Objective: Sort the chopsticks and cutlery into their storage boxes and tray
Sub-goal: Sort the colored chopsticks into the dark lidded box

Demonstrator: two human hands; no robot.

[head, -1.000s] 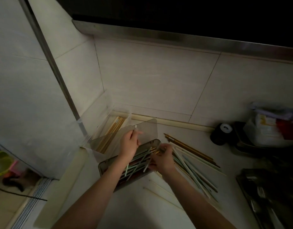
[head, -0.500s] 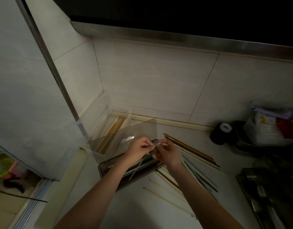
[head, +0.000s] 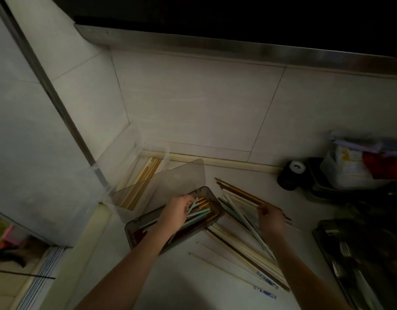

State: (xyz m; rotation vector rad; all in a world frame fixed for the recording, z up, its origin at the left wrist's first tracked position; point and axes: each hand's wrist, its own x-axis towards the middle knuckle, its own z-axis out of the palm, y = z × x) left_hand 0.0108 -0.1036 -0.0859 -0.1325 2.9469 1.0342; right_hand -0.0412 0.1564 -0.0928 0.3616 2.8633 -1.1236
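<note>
A smoky grey storage box (head: 135, 227) lies open on the counter, its lid (head: 170, 184) raised behind it, with pale green and gold chopsticks (head: 199, 211) inside. My left hand (head: 178, 212) reaches into the box, its fingers curled around green chopsticks there. A clear box (head: 161, 153) in the corner holds wooden chopsticks (head: 146, 177). To the right a loose pile of chopsticks (head: 240, 233) spreads over the counter. My right hand (head: 269, 217) is over that pile, its fingers pinching a dark gold-tipped chopstick (head: 237, 190).
A dark cutlery tray (head: 347, 260) with forks sits at the right edge. A black roll (head: 292, 173), a metal pan (head: 320, 186) and packets (head: 349, 162) crowd the back right. The counter's left edge (head: 97, 222) drops to the floor.
My hands have parted: the left went down into the grey box with the green chopsticks, the right moved right onto the loose pile.
</note>
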